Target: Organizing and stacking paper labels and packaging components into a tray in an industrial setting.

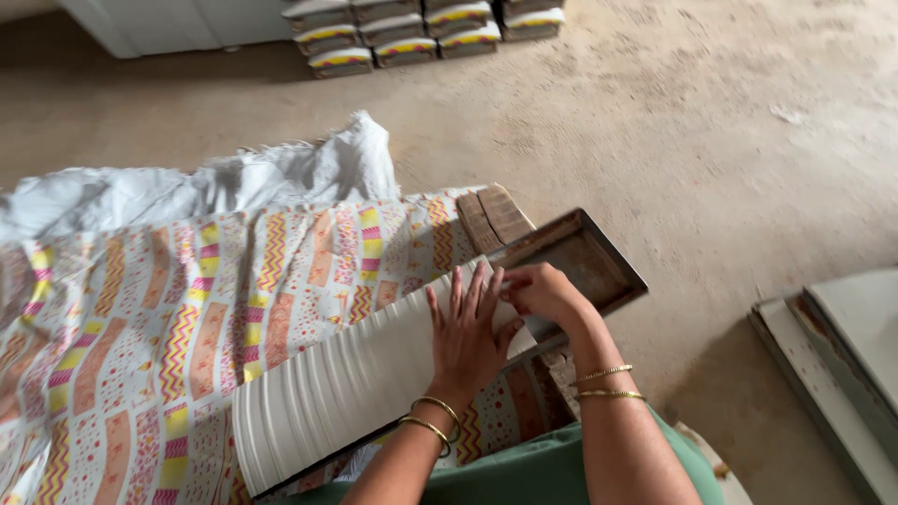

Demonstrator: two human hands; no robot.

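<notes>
A long fanned stack of white paper sheets point(346, 383) lies on a patterned cloth point(140, 327), its long axis running from the lower left up toward the upper right, where its far end meets a shallow, rusty metal tray point(599, 266). The left hand point(468, 337) lies flat on the upper right end of the stack, fingers spread and straight, pressing down rather than gripping anything. The right hand point(543, 292) sits just beside it, over the spot where the sheets reach the tray; its fingers are curled inward, and it seems to pinch the topmost sheets' edge, though the view is too poor to be sure what, if anything, it holds. Both hands are at the same end of the stack, so most of the sheets stretch away to the left of the fingers. A crumpled white sack point(281, 173) lies beyond the cloth, and stacked printed boxes point(412, 33) stand well apart on the concrete floor point(702, 140).
</notes>
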